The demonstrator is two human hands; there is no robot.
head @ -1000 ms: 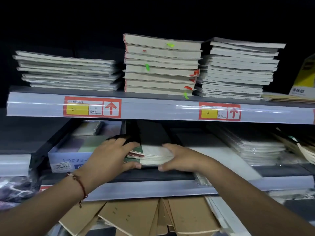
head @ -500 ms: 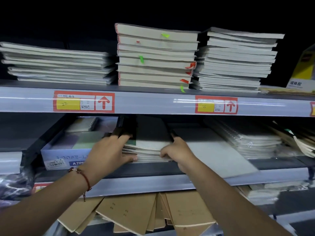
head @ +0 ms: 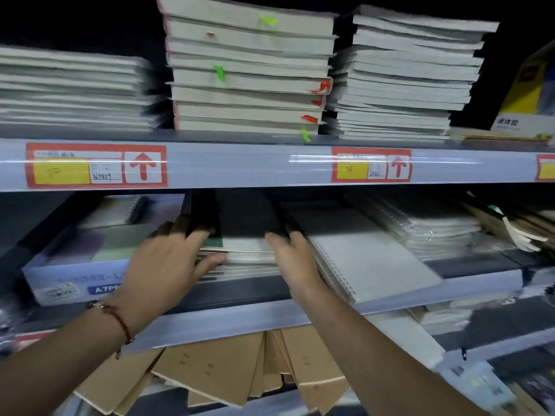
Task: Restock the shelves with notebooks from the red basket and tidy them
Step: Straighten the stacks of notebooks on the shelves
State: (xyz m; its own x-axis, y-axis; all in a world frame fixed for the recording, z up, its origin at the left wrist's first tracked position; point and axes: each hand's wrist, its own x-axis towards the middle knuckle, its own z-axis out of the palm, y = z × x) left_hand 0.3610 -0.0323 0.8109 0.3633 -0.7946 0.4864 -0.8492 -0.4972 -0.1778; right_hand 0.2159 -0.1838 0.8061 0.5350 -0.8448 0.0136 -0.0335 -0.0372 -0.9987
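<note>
A stack of notebooks (head: 249, 256) with a dark cover on top lies in the middle of the middle shelf (head: 240, 288). My left hand (head: 168, 262) grips the stack's left front corner, fingers spread over the top and thumb on the front edge. My right hand (head: 292, 259) presses against the right side of the stack with straight fingers that reach back into the shelf's shadow. The red basket is not in view.
A grey spiral notebook (head: 366, 259) lies right beside the stack, with wrapped notebooks (head: 435, 232) further right. A blue-white box (head: 69, 274) stands to the left. The upper shelf (head: 240, 166) carries three tall book stacks. Brown kraft notebooks (head: 216, 367) fan out on the shelf below.
Both hands have slid deeper into the shelf along the stack. My right hand left the front edge for the stack's right side. The view has moved closer.
</note>
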